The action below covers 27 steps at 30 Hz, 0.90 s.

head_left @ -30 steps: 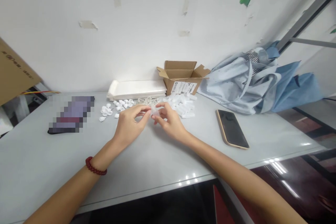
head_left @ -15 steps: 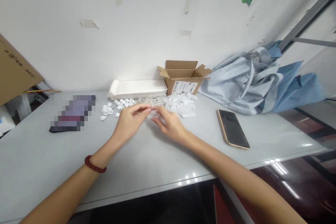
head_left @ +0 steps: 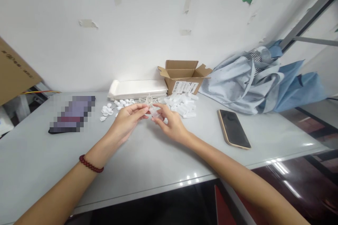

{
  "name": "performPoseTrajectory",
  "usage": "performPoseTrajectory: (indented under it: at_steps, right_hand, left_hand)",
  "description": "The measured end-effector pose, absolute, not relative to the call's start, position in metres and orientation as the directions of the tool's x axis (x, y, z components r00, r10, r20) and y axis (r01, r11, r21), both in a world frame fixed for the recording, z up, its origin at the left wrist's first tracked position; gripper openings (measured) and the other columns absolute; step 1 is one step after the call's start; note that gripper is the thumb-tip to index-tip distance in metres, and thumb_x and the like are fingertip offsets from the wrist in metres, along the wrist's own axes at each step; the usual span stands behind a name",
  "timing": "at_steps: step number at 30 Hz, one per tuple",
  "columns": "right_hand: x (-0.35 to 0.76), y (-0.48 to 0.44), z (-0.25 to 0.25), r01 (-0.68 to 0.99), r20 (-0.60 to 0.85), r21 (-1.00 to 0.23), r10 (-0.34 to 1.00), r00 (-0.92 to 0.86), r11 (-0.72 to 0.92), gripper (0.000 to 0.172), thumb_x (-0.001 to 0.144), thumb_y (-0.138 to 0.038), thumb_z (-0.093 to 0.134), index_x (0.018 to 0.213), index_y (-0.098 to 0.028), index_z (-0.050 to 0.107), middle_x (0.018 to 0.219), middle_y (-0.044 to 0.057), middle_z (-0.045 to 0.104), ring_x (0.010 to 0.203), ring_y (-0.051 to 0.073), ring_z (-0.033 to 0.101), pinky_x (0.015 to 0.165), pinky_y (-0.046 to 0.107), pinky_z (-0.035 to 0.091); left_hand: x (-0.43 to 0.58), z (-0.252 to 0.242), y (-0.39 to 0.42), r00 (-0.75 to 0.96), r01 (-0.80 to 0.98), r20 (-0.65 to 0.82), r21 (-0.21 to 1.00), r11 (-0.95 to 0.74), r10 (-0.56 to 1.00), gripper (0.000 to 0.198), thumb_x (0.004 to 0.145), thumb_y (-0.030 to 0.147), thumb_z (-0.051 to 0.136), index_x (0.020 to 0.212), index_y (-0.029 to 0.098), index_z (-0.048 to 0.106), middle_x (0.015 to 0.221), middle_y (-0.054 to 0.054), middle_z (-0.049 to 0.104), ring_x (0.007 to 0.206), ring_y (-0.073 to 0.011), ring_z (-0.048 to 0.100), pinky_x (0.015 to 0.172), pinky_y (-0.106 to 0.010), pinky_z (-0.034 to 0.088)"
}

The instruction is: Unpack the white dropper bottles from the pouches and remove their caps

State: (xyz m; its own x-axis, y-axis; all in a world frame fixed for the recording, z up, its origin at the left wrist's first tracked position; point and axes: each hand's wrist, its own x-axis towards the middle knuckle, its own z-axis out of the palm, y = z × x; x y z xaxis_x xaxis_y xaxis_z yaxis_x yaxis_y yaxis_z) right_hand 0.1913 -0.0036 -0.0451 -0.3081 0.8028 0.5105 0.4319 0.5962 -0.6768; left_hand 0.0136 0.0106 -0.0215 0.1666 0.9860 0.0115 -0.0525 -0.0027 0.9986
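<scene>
Between my fingertips is a small clear plastic tube (head_left: 155, 114). My right hand (head_left: 171, 122) holds it between thumb and fingers. From the other side my left hand (head_left: 131, 116) is pinched at the tube's left end; whatever it grips there is too small to make out. Behind my hands lie a tangle of white string (head_left: 148, 100) and, to the right, a pile of clear tubes (head_left: 188, 106). White caps (head_left: 106, 110) are scattered left of my left hand.
A stack of white sheets (head_left: 138, 88) and an open cardboard box (head_left: 182, 79) stand by the wall. One phone (head_left: 234, 128) lies right, and a pixelated dark object (head_left: 72, 114) lies left. Blue fabric bags (head_left: 237, 84) fill the back right.
My left hand has turned a little and its wrist has shifted left. More of the clear tube shows between my hands.
</scene>
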Motion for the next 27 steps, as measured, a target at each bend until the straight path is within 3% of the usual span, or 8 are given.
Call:
performPoseTrajectory:
  at_steps: [4, 8, 13, 16, 19, 21, 23, 27]
  right_hand:
    - [0.190, -0.007, -0.041, 0.356, 0.452, -0.765, 0.841, -0.296, 0.536, 0.036, 0.088, -0.028, 0.054, 0.123, -0.021, 0.048, 0.083, 0.002, 0.065, 0.067, 0.013, 0.060, 0.067, 0.027, 0.047]
    - [0.189, -0.008, -0.040, 0.273, 0.405, -0.836, 0.870, -0.281, 0.477, 0.030, 0.088, -0.029, 0.055, 0.116, -0.021, 0.048, 0.077, 0.000, 0.064, 0.065, 0.013, 0.062, 0.065, 0.027, 0.048]
    - [0.187, -0.007, -0.042, 0.248, 0.360, -0.873, 0.898, -0.253, 0.420, 0.029, 0.086, -0.029, 0.057, 0.112, -0.020, 0.048, 0.077, -0.001, 0.063, 0.065, 0.014, 0.064, 0.065, 0.028, 0.048]
    - [0.186, -0.005, -0.043, 0.212, 0.318, -0.908, 0.923, -0.215, 0.362, 0.029, 0.084, -0.029, 0.059, 0.109, -0.019, 0.048, 0.076, -0.002, 0.060, 0.064, 0.013, 0.064, 0.066, 0.029, 0.048]
    - [0.186, -0.004, -0.044, 0.156, 0.270, -0.942, 0.947, -0.175, 0.298, 0.030, 0.081, -0.030, 0.062, 0.105, -0.019, 0.048, 0.078, -0.003, 0.058, 0.064, 0.013, 0.065, 0.065, 0.028, 0.049]
    - [0.186, -0.003, -0.045, 0.111, 0.232, -0.962, 0.960, -0.157, 0.250, 0.032, 0.079, -0.031, 0.064, 0.104, -0.019, 0.048, 0.083, -0.002, 0.058, 0.064, 0.013, 0.064, 0.063, 0.028, 0.049]
    - [0.185, -0.003, -0.047, 0.079, 0.194, -0.975, 0.969, -0.151, 0.208, 0.033, 0.077, -0.033, 0.065, 0.103, -0.019, 0.049, 0.087, 0.000, 0.058, 0.065, 0.013, 0.064, 0.060, 0.027, 0.050]
    - [0.183, -0.003, -0.051, 0.109, 0.188, -0.973, 0.972, -0.143, 0.204, 0.035, 0.076, -0.035, 0.068, 0.102, -0.018, 0.051, 0.088, 0.001, 0.059, 0.074, 0.014, 0.063, 0.062, 0.027, 0.050]
  left_hand:
    - [0.013, -0.021, 0.010, 0.198, -0.072, -0.001, 0.997, 0.016, 0.980, 0.022, 0.074, 0.029, 0.072, 0.095, 0.020, 0.072, 0.099, -0.006, 0.072, 0.094, -0.0186, 0.065, 0.090, -0.035, 0.050]
    - [0.012, -0.022, 0.010, 0.260, -0.018, -0.006, 1.000, 0.011, 0.966, 0.015, 0.076, 0.029, 0.070, 0.088, 0.021, 0.074, 0.095, -0.005, 0.073, 0.094, -0.0196, 0.066, 0.093, -0.036, 0.048]
    - [0.014, -0.020, 0.008, 0.166, 0.204, 0.042, 0.976, -0.075, 0.985, 0.022, 0.077, 0.033, 0.066, 0.093, 0.019, 0.072, 0.098, -0.008, 0.072, 0.093, -0.0235, 0.066, 0.084, -0.038, 0.052]
    - [0.015, -0.018, 0.004, 0.094, 0.444, 0.329, 0.831, -0.336, 0.940, 0.035, 0.078, 0.027, 0.062, 0.112, 0.017, 0.063, 0.110, -0.010, 0.066, 0.092, -0.0220, 0.064, 0.079, -0.036, 0.053]
    - [0.015, -0.017, 0.000, 0.320, 0.576, 0.565, 0.522, -0.629, 0.761, 0.039, 0.082, 0.021, 0.055, 0.121, 0.019, 0.055, 0.118, -0.009, 0.059, 0.104, -0.0221, 0.058, 0.088, -0.038, 0.050]
    - [0.017, -0.019, -0.003, 0.462, 0.587, 0.574, 0.373, -0.719, 0.676, 0.039, 0.082, 0.021, 0.057, 0.121, 0.019, 0.054, 0.122, -0.010, 0.055, 0.114, -0.0246, 0.051, 0.096, -0.041, 0.045]
    - [0.020, -0.021, -0.004, 0.527, 0.596, 0.551, 0.303, -0.744, 0.647, 0.038, 0.081, 0.022, 0.060, 0.119, 0.018, 0.054, 0.123, -0.011, 0.054, 0.116, -0.0266, 0.048, 0.098, -0.043, 0.043]
    - [0.021, -0.022, -0.003, 0.514, 0.621, 0.521, 0.322, -0.715, 0.682, 0.031, 0.081, 0.019, 0.057, 0.112, 0.017, 0.056, 0.120, -0.011, 0.056, 0.114, -0.0260, 0.049, 0.097, -0.043, 0.043]
